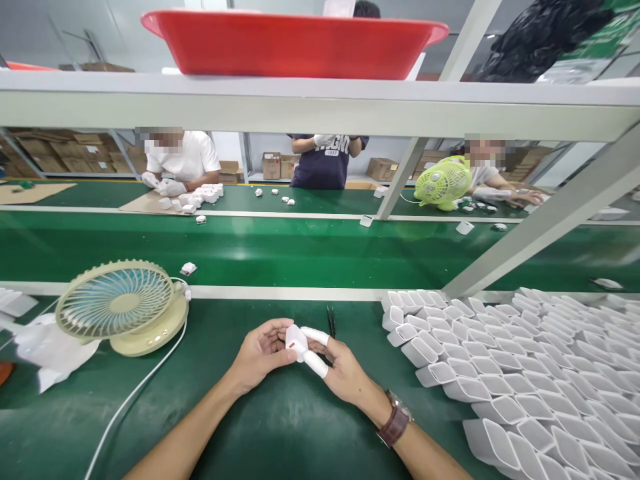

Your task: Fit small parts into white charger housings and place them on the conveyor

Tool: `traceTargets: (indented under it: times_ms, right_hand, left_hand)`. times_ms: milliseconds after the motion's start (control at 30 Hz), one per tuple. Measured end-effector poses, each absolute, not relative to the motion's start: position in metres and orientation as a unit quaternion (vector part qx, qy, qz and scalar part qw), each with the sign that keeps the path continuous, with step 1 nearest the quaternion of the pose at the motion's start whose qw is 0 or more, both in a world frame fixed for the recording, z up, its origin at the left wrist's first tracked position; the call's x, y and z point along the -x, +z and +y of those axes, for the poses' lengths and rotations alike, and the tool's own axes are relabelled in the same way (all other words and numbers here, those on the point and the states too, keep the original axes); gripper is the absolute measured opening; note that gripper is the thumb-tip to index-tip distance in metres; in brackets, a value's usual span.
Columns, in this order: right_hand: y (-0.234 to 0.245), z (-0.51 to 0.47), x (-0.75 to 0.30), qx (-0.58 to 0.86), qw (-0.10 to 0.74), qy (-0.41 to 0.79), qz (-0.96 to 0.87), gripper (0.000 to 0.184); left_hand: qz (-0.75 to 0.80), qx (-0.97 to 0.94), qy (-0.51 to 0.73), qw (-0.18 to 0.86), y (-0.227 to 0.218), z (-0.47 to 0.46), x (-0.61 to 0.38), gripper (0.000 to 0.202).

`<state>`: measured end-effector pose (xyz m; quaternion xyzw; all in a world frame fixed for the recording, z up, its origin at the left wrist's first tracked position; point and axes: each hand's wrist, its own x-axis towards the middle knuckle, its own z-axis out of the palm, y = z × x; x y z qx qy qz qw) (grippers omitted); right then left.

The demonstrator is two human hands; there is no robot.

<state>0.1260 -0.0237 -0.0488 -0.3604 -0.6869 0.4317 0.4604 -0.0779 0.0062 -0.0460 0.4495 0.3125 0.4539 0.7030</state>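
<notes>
A small white plastic housing with a red mark on its face is held between both hands, above the green table. My left hand pinches its left side with thumb and fingers. On the other side, my right hand grips it with thumb and forefinger, both in white finger covers; a brown-strapped watch is on that wrist. Black tweezers lie just beyond my right hand. Many white open-ended shells stand packed in rows to the right.
A yellow-green desk fan with a white cable stands at left, beside a white plastic bag. Beyond runs a green conveyor belt with small white parts. Overhead, a shelf holds a red tray. Several people sit or stand across the belt.
</notes>
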Motion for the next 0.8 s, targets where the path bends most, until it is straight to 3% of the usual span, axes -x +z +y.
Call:
traceTargets:
  times_ms: [167, 367, 500, 600, 800]
  right_hand:
    - [-0.051, -0.023, -0.125, 0.358, 0.458, 0.424, -0.695, 0.046]
    - [-0.049, -0.026, -0.129, 0.379, 0.424, 0.276, -0.774, 0.054]
    - [-0.05, -0.028, -0.13, 0.404, 0.367, 0.148, -0.825, 0.055]
    - [-0.049, -0.029, -0.127, 0.398, 0.357, 0.074, -0.842, 0.054]
    - [-0.042, -0.039, -0.116, 0.311, 0.331, 0.045, -0.89, 0.031]
  left_hand:
    - [0.303, -0.459, 0.444, 0.707, -0.046, 0.008, 0.08, 0.053]
    - [0.281, -0.509, 0.45, 0.678, -0.044, 0.007, 0.08, 0.054]
    - [0.344, -0.584, 0.467, 0.568, -0.048, 0.004, 0.077, 0.03]
    - [0.388, -0.64, 0.472, 0.465, -0.05, 0.007, 0.081, 0.025]
    - [0.415, -0.705, 0.495, 0.292, -0.047, 0.018, 0.095, 0.015]
